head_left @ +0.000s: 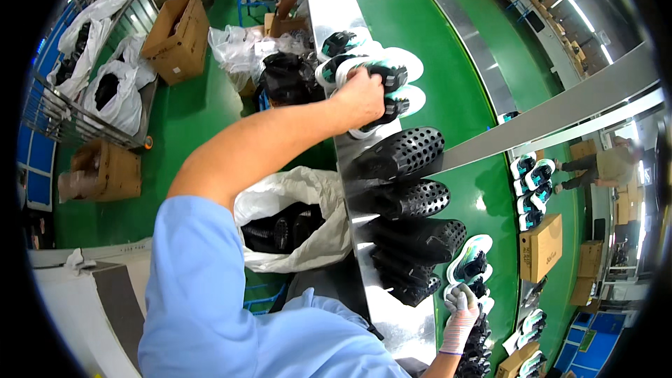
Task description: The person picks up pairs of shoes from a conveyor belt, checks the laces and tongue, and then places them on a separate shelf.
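My bare left hand [362, 100] reaches over the metal bench, closed on a white, black and teal sneaker [394, 74] among several similar ones. Its fingertips are partly hidden inside the shoe. At the lower right my right hand [460, 320], in a pale striped glove with grey fingertips, has its fingers bent onto the heel of another sneaker [470, 263]. Between the hands, several black shoe-shaped forms with round holes [413, 152] lie side by side on the bench [402, 322].
Beside the bench's left edge stands a white sack [329, 234] with black items inside. Black bundles [287, 77] and clear plastic lie farther off. Cardboard boxes [178, 38] and a metal cage cart [70, 115] are at left. A slanted metal beam [553, 108] crosses the right side.
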`<state>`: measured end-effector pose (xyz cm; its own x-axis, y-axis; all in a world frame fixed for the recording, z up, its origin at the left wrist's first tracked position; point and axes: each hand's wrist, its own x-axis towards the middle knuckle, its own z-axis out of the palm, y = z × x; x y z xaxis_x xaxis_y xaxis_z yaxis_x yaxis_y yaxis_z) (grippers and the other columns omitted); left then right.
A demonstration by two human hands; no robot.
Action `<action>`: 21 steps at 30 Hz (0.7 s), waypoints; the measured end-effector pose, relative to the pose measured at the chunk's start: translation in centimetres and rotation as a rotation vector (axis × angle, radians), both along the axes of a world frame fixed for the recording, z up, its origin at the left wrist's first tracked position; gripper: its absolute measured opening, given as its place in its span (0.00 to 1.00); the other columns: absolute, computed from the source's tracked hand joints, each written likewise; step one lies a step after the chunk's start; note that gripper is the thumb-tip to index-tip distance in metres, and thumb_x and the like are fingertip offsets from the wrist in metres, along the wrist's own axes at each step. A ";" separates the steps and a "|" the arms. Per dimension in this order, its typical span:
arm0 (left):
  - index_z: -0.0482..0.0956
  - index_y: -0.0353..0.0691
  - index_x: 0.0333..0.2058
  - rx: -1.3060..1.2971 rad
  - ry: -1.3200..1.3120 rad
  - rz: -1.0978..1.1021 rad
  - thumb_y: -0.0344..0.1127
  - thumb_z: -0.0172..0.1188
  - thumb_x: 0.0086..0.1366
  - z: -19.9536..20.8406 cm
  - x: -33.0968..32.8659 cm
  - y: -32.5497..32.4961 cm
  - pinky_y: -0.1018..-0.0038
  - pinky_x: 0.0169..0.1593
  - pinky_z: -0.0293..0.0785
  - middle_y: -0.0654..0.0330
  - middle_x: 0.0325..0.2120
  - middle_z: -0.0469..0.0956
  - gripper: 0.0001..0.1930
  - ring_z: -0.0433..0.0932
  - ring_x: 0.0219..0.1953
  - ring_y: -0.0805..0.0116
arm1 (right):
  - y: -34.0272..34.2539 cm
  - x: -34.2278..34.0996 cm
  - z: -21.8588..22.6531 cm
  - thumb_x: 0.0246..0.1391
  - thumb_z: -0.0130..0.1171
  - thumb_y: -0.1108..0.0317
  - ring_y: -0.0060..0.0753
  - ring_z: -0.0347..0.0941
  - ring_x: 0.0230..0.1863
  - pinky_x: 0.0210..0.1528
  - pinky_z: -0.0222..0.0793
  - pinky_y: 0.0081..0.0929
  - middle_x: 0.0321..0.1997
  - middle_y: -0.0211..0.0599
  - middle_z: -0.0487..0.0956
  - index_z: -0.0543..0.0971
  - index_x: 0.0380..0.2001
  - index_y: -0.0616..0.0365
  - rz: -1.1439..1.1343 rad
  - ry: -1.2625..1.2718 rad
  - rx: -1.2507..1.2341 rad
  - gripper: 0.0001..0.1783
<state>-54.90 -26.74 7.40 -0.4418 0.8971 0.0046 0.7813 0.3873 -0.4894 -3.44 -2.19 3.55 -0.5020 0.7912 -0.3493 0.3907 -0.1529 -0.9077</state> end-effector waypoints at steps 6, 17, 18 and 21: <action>0.88 0.49 0.37 -0.093 0.079 -0.009 0.42 0.60 0.65 -1.7 1.8 0.4 0.48 0.45 0.71 0.59 0.38 0.81 0.10 0.74 0.47 0.57 | -0.2 -1.2 -0.1 0.68 0.60 0.64 0.29 0.80 0.41 0.45 0.79 0.24 0.47 0.42 0.83 0.76 0.61 0.68 0.024 0.018 -0.002 0.24; 0.86 0.45 0.41 -0.102 0.116 -0.074 0.44 0.57 0.67 -3.8 3.3 0.8 0.48 0.46 0.70 0.56 0.40 0.80 0.13 0.72 0.51 0.54 | -0.4 0.3 -0.3 0.67 0.61 0.65 0.28 0.81 0.41 0.42 0.78 0.22 0.48 0.45 0.83 0.75 0.61 0.69 -0.046 0.033 -0.018 0.25; 0.86 0.45 0.41 -0.103 0.127 -0.077 0.44 0.57 0.67 -3.8 3.0 0.9 0.48 0.46 0.70 0.56 0.40 0.80 0.13 0.72 0.51 0.54 | -0.5 0.4 -0.3 0.67 0.61 0.65 0.28 0.81 0.41 0.42 0.78 0.22 0.48 0.45 0.83 0.75 0.61 0.69 -0.050 0.043 -0.019 0.25; 0.83 0.44 0.47 0.014 0.184 -0.220 0.44 0.56 0.67 -3.1 1.9 0.0 0.46 0.51 0.70 0.52 0.48 0.79 0.16 0.71 0.58 0.51 | -0.9 0.8 -0.5 0.67 0.60 0.65 0.28 0.82 0.41 0.42 0.78 0.22 0.47 0.45 0.83 0.75 0.61 0.69 -0.052 0.035 -0.008 0.24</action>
<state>-52.97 -26.69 4.26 -0.2273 0.9706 0.0798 0.7460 0.2262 -0.6264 -2.66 -3.07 3.06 -0.4725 0.8137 -0.3385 0.3503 -0.1790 -0.9194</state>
